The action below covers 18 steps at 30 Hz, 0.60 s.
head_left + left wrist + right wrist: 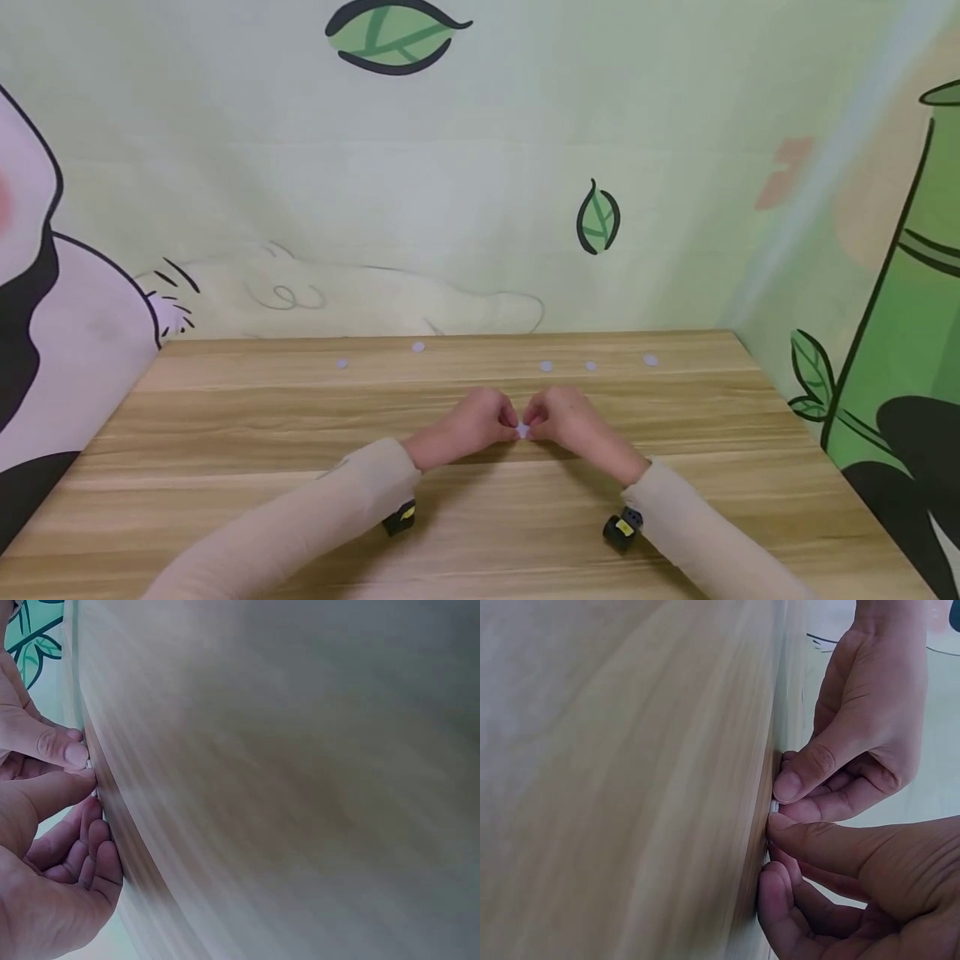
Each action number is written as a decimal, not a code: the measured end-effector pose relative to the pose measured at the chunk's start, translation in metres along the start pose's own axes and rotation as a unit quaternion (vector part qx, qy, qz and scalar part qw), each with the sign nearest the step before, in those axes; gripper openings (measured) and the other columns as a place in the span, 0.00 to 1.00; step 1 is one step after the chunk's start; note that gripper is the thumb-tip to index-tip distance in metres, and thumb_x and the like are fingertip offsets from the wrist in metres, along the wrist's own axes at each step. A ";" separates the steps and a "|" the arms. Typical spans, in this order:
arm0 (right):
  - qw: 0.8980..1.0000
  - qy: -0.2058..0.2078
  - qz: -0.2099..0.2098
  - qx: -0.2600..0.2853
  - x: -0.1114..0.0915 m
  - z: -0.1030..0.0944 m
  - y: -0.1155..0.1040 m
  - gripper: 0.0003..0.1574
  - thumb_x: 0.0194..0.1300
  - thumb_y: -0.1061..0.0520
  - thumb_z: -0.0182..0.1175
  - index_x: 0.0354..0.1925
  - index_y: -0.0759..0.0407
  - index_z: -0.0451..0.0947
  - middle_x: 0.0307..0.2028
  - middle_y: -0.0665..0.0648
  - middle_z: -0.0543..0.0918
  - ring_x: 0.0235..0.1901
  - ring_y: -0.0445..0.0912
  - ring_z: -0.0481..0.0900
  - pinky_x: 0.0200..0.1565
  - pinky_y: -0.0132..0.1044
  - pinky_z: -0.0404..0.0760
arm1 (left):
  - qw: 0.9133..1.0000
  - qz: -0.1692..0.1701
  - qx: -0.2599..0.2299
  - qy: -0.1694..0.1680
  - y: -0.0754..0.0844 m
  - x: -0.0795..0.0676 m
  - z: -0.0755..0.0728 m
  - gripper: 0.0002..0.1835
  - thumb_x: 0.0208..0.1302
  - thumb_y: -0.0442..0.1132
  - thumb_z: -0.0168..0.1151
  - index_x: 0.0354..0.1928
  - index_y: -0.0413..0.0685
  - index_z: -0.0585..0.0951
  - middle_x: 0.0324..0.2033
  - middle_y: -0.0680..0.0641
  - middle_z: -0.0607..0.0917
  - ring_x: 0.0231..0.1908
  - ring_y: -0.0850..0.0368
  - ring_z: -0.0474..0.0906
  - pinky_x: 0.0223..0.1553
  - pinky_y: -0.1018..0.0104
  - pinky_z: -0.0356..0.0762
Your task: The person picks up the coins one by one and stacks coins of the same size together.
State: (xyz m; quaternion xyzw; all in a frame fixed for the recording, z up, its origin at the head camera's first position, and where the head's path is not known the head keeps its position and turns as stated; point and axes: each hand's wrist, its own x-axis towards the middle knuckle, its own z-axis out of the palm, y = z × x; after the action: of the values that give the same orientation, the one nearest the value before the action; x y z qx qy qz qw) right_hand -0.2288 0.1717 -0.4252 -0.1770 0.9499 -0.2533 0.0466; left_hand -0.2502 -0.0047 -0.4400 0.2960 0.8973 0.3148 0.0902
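Both hands meet over the middle of the wooden table. Between their fingertips is a small, flat white piece (522, 430), mostly covered by the fingers. From one side my left hand (483, 417) pinches it between thumb and fingers, and my right hand (564, 415) pinches the opposite side. In the right wrist view, a thin white edge (775, 805) of the piece shows between the two thumb tips, close over the tabletop. The left wrist view has the left hand (52, 877) lower and nearer, with the right hand (37, 739) just above it.
Several small, round white discs lie along the table's far edge, among them one disc (418, 347) left of the hands and another disc (650, 360) to the right. Behind the wooden table (247, 417) hangs a printed cloth backdrop (480, 167) with leaves.
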 end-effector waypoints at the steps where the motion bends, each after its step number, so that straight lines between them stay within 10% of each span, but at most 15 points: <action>1: 1.000 0.000 -0.002 0.000 -0.001 -0.001 0.002 0.05 0.57 0.63 0.75 0.32 0.61 0.86 0.29 0.52 0.87 0.30 0.40 0.78 0.36 0.35 0.79 | 1.000 0.000 -0.001 0.000 0.001 0.001 0.001 0.04 0.59 0.33 0.75 0.31 0.40 0.88 0.27 0.48 0.88 0.29 0.64 0.76 0.35 0.72 0.78; 18: 1.000 0.000 0.005 0.007 -0.005 -0.008 0.015 0.04 0.57 0.66 0.73 0.32 0.61 0.87 0.29 0.52 0.87 0.30 0.40 0.78 0.36 0.35 0.79 | 0.999 0.030 -0.029 0.022 0.006 0.013 0.010 0.04 0.56 0.30 0.76 0.32 0.38 0.88 0.28 0.46 0.90 0.29 0.66 0.79 0.33 0.77 0.77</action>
State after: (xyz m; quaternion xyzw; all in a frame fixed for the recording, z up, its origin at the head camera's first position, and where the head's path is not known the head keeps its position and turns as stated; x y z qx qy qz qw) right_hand -0.2299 0.1895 -0.4255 -0.1718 0.9491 -0.2594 0.0491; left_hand -0.2544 0.0121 -0.4433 0.3128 0.8802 0.3499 0.0697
